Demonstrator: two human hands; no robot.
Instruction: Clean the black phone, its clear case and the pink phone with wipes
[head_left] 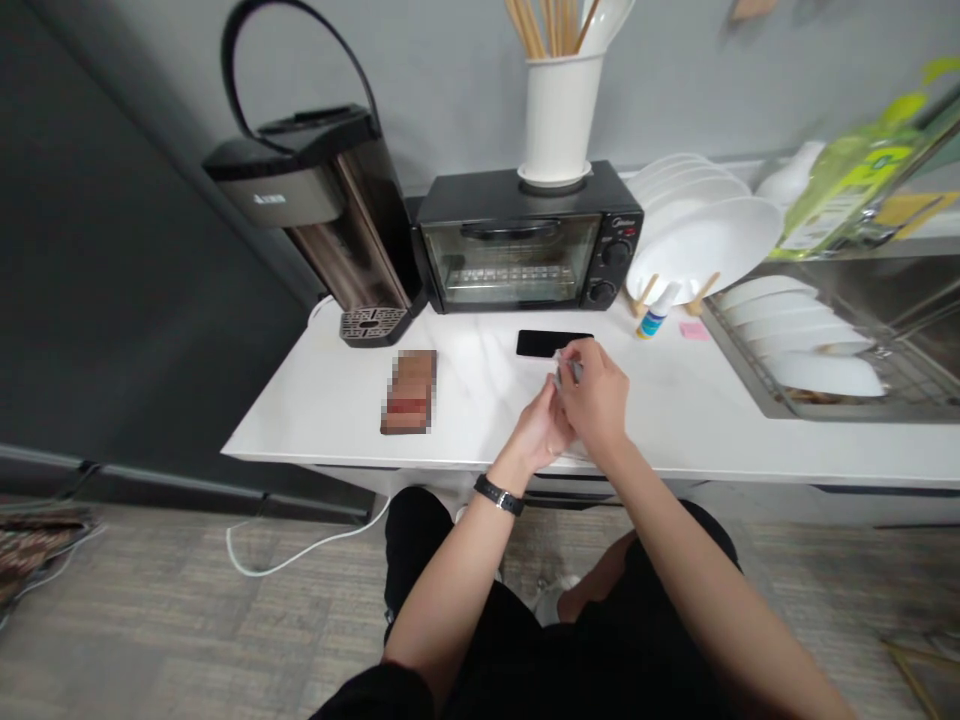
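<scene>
Close together above the front part of the white counter (pixel 480 400) are my two hands. My left hand (pixel 544 432), with a black watch strap at the wrist, is closed and partly covered by the other. Over it, the bent fingers of my right hand (pixel 596 392) pinch at a small pale grey thing (pixel 559 368). Both hands seem to grip this piece; its kind is too small and hidden to name. Just beyond the fingertips a black smartphone (pixel 551 344) lies flat. Further right stands a small spray bottle (pixel 654 318) with a blue label, beside a pink sticky note (pixel 694 331).
Along the wall stand a thermal drink dispenser (pixel 360 230), a black toaster oven (pixel 517 235) bearing a white utensil holder (pixel 562 115), and a rack of white plates (pixel 705 240). A blurred-out brown item (pixel 410 392) lies left. At right, bowls (pixel 817 340) sit in the sink.
</scene>
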